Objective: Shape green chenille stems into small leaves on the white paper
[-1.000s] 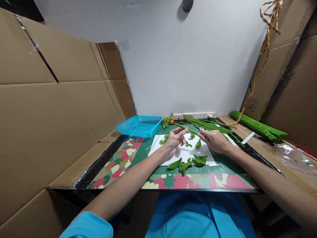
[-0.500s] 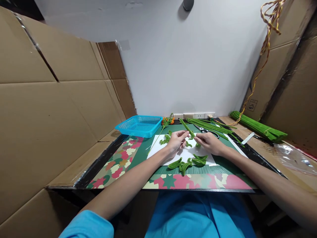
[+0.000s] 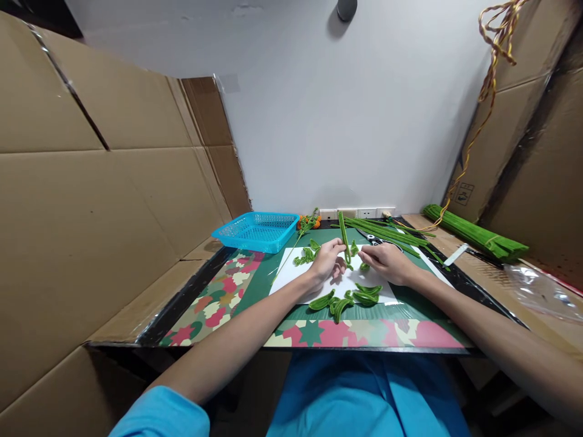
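Note:
My left hand [image 3: 328,261] and my right hand [image 3: 387,263] meet over a white sheet [image 3: 296,280] on the green mat. Both pinch a green pipe cleaner [image 3: 343,232] that sticks up and away from me between them. Its lower end is bent into a small loop by my fingertips. Several finished green folded leaf shapes [image 3: 346,297] lie on the sheet's near edge. More small green pieces [image 3: 304,255] lie left of my left hand.
A blue plastic basket [image 3: 257,230] stands at the back left. Loose green pipe cleaners [image 3: 387,231] and scissors [image 3: 370,238] lie behind my hands. A bundle of green pipe cleaners [image 3: 476,232] rests at the right. Cardboard walls [image 3: 91,200] enclose both sides. A clear bag [image 3: 542,290] lies far right.
The pipe cleaner has swung from lying slanted to standing nearly upright. My hands have drawn closer together and its lower end is now bent.

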`<state>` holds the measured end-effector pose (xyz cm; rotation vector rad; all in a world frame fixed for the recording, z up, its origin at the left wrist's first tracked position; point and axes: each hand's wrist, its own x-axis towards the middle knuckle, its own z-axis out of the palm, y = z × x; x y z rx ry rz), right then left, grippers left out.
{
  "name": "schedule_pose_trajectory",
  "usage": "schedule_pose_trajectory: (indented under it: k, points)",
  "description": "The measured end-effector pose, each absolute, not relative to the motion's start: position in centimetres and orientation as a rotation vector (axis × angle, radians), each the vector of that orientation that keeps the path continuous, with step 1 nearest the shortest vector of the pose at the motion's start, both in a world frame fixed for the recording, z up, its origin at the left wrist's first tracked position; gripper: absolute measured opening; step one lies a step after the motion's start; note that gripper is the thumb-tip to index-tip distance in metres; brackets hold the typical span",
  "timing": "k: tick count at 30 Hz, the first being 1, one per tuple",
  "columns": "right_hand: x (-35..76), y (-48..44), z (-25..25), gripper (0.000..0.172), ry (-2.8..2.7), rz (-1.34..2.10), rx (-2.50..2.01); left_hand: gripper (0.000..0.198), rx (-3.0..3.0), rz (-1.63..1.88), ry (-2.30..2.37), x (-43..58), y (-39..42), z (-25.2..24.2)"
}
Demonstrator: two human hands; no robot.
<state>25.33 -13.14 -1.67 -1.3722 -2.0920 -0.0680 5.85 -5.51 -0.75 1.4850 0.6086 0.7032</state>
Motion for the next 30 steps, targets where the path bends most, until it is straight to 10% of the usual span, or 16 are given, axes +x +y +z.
schedule_pose_trajectory:
  k: [16,30]
  points:
    - [27.5,-12.9,-1.2,0.021,-1.92,-0.909,-1.208,0.042,1.482,0.693,0.546,5.9,-5.8,-0.7]
    - [27.1,-12.4,-1.6,0.02,-2.083,-0.782,-0.993,0.046,1.433,0.722,0.559,5.6,-5.1,-0.6]
